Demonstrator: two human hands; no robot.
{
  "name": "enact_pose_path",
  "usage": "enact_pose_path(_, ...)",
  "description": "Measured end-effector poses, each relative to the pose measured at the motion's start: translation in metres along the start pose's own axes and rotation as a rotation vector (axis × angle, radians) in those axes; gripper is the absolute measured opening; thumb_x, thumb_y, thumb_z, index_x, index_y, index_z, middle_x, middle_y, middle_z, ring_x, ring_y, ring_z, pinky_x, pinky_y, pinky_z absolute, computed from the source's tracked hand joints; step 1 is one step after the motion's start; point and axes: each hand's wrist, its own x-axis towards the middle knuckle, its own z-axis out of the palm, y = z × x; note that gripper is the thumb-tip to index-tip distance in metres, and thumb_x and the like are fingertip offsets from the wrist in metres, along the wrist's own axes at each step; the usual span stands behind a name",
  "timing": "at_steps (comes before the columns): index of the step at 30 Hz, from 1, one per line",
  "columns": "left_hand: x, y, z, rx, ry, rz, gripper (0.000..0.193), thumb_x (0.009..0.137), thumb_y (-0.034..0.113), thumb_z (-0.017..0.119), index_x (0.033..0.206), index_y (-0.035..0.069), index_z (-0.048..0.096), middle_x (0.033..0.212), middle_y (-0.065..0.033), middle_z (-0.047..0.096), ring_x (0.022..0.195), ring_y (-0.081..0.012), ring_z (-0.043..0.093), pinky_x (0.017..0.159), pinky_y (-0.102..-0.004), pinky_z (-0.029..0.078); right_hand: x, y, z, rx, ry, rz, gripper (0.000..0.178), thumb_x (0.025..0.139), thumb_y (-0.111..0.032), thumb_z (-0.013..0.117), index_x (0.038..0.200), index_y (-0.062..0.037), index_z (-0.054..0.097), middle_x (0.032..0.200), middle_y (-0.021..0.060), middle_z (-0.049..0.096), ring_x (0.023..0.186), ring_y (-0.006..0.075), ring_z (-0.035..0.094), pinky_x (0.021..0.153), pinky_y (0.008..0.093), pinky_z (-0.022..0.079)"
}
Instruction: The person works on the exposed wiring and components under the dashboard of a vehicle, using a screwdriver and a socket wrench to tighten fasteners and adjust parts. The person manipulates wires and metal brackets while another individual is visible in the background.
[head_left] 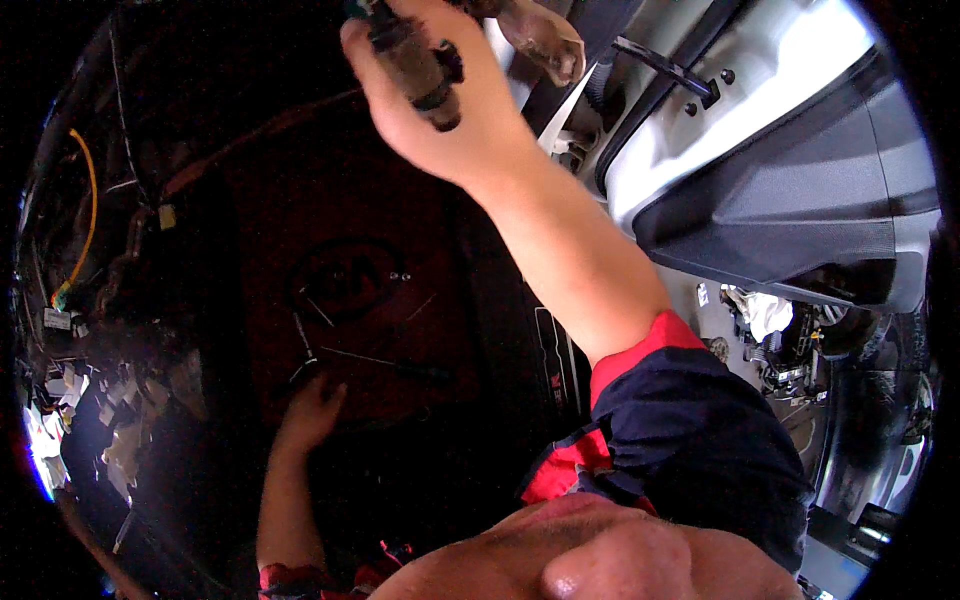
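Note:
My right arm stretches up to the top edge. There my right hand (pixel 435 105) is closed around a dark, cylindrical power tool (pixel 412 68), whose upper end is cut off by the frame. In the dim footwell, my left hand (pixel 316 408) reaches low over a dark red floor mat (pixel 270 215) with its fingers apart; they are hard to see. Just beyond its fingertips lies a silver wrench with branching arms (pixel 306 348). A thin metal rod with a dark handle (pixel 385 362) lies beside it. Two small shiny fasteners (pixel 400 276) rest farther up the mat.
An open white car door frame with a dark trim panel (pixel 790 190) stands at the right. Exposed wiring with an orange cable (pixel 92 200) hangs at the left. A brownish, blurred object (pixel 548 42) is near my right hand. The door sill (pixel 552 365) runs beneath my right arm.

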Motion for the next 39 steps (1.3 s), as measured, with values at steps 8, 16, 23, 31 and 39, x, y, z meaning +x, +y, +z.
enact_pose_path(8,-0.004,0.012,-0.005,-0.016,0.038,0.002,0.057,0.090,0.040,0.053,0.132,0.002,0.045,0.125,-0.0242,0.053,0.118,-0.0376,0.050,0.099,-0.0410,0.041,-0.005,0.028,0.009,1.008,0.081,0.353,0.005,0.094,-0.008,0.050,0.097,-0.0036,0.049,0.071,-0.0031,0.037,0.062,0.0063,0.037,0.058,0.0231,0.032)
enact_pose_path(16,0.005,-0.003,0.001,0.014,0.042,0.078,0.055,0.091,0.038,0.052,0.131,0.001,0.045,0.125,-0.0249,0.052,0.118,-0.0380,0.050,0.098,-0.0414,0.041,0.028,0.008,0.030,0.728,0.013,0.533,0.026,0.091,0.002,0.046,0.116,-0.0013,0.046,0.069,0.0041,0.044,0.058,0.0146,0.040,0.053,0.0266,0.035)
enact_pose_path(23,0.010,-0.011,0.006,0.048,0.085,0.084,0.055,0.091,0.037,0.052,0.131,-0.001,0.045,0.127,-0.0241,0.051,0.120,-0.0385,0.048,0.100,-0.0427,0.039,0.023,-0.026,0.049,-1.588,-0.349,-0.138,0.039,0.093,-0.011,0.051,0.129,0.0015,0.046,0.065,0.0101,0.056,0.054,0.0183,0.050,0.070,0.0318,0.045)
enact_pose_path(31,0.012,-0.026,0.012,0.115,0.114,0.125,0.053,0.092,0.037,0.048,0.132,0.002,0.044,0.129,-0.0229,0.050,0.119,-0.0376,0.048,0.100,-0.0434,0.039,0.034,-0.008,0.068,-1.748,-0.969,-0.200,0.018,0.095,-0.017,0.051,0.092,-0.0002,0.055,0.066,0.0039,0.048,0.063,0.0152,0.047,0.057,0.0253,0.038)
enact_pose_path(39,0.010,-0.008,-0.002,0.232,0.102,0.064,0.055,0.091,0.040,0.049,0.133,0.005,0.043,0.128,-0.0203,0.051,0.118,-0.0357,0.050,0.098,-0.0447,0.041,-0.024,0.003,0.046,-1.351,-0.244,-0.283,0.030,0.087,-0.012,0.055,0.110,0.0055,0.048,0.097,0.0288,0.056,0.081,0.0395,0.059,0.074,0.0439,0.050)
